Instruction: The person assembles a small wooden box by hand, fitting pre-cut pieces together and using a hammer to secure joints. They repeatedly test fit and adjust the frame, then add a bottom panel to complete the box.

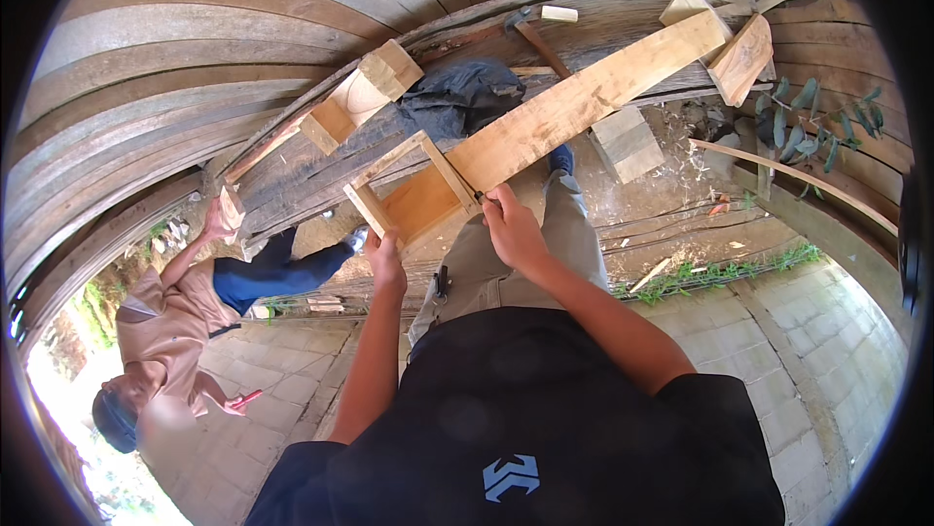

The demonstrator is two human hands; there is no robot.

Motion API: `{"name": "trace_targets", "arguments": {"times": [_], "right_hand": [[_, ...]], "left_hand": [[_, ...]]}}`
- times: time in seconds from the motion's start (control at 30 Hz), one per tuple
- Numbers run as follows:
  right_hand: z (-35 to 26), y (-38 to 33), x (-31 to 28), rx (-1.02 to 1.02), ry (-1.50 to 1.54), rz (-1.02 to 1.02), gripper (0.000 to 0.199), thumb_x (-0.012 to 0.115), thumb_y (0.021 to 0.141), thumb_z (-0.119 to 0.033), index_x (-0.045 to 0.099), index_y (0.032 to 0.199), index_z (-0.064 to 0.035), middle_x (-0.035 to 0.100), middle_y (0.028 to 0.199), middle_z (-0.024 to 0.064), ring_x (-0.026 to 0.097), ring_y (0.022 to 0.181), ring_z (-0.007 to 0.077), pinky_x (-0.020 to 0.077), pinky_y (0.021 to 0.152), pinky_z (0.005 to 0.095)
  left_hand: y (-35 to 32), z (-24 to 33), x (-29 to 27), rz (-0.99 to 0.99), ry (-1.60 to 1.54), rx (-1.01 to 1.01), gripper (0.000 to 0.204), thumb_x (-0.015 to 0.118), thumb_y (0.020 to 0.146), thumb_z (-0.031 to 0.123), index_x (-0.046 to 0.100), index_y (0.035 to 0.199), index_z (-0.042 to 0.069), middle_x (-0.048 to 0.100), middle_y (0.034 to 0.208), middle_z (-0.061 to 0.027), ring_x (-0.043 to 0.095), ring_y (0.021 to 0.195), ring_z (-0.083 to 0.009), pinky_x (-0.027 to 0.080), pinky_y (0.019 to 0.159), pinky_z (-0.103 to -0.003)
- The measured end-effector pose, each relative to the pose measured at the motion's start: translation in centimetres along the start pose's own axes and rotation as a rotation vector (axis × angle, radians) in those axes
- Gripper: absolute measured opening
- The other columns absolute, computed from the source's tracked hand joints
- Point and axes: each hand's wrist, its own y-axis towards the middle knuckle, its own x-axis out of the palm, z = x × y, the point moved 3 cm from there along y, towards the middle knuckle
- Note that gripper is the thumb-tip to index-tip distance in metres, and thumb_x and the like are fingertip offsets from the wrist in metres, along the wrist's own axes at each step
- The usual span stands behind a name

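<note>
A small wooden frame [387, 161] of thin strips lies over the near-left end of a long plank [593, 88]. My left hand [385, 261] is closed on the end of one of its side strips. My right hand [513, 231] is at the end of the opposite strip, fingers closed around a small dark tool [479, 196] whose tip meets the wood. Most of that tool is hidden in my fist, so its kind cannot be made out. The plank slants up to the right, away from me.
Beyond the plank are a hammer [541, 47], a dark plastic bag [462, 93] and a wooden block assembly [355, 98]. Timber blocks [626, 144] sit right, near a leafy branch [803, 132]. At left a co-worker [180, 307] touches a wood piece and holds a red object [243, 399].
</note>
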Motion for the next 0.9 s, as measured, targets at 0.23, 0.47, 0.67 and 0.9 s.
{"name": "trace_targets", "arguments": {"times": [0.23,0.47,0.67,0.9], "right_hand": [[-1.1,0.4,-1.6,0.064,0.153,-0.028,0.016,0.054,0.094,-0.016,0.058,0.097,-0.0009,0.062,0.07,0.0183,0.064,0.063,0.0301,0.0464,0.06,0.0394],[-1.3,-1.8,-3.0,0.186,0.157,0.018,0.017,0.056,0.093,-0.016,0.061,0.094,-0.0002,0.064,0.072,0.0174,0.064,0.063,0.0296,0.0472,0.06,0.0378],[0.7,-4.8,-3.4,0.199,0.123,0.105,0.016,0.059,0.091,-0.017,0.062,0.094,-0.0017,0.064,0.074,0.0149,0.061,0.064,0.0267,0.0455,0.06,0.0367],[3.4,-7.7,-4.8,0.274,0.096,0.144,0.016,0.062,0.091,-0.017,0.064,0.097,-0.0017,0.064,0.072,0.008,0.056,0.061,0.0195,0.0424,0.057,0.0337]], "left_hand": [[-0.2,-0.3,-0.6,-0.047,0.073,0.014,0.046,0.062,0.083,0.023,0.051,0.124,0.004,0.057,0.112,-0.0083,0.059,0.102,-0.0222,0.051,0.085,-0.038],[-0.1,-0.7,-1.0,-0.059,0.103,0.016,0.05,0.062,0.083,0.03,0.051,0.124,0.005,0.058,0.113,-0.0075,0.059,0.103,-0.023,0.051,0.084,-0.039],[-0.9,1.3,1.4,-0.022,0.003,-0.026,0.045,0.062,0.082,0.02,0.052,0.12,-0.003,0.059,0.106,-0.0077,0.058,0.096,-0.0184,0.048,0.087,-0.035],[-1.1,3.1,2.9,-0.028,0.023,-0.055,0.047,0.061,0.082,0.019,0.049,0.121,-0.004,0.058,0.108,-0.0119,0.061,0.099,-0.0228,0.051,0.089,-0.038]]}}
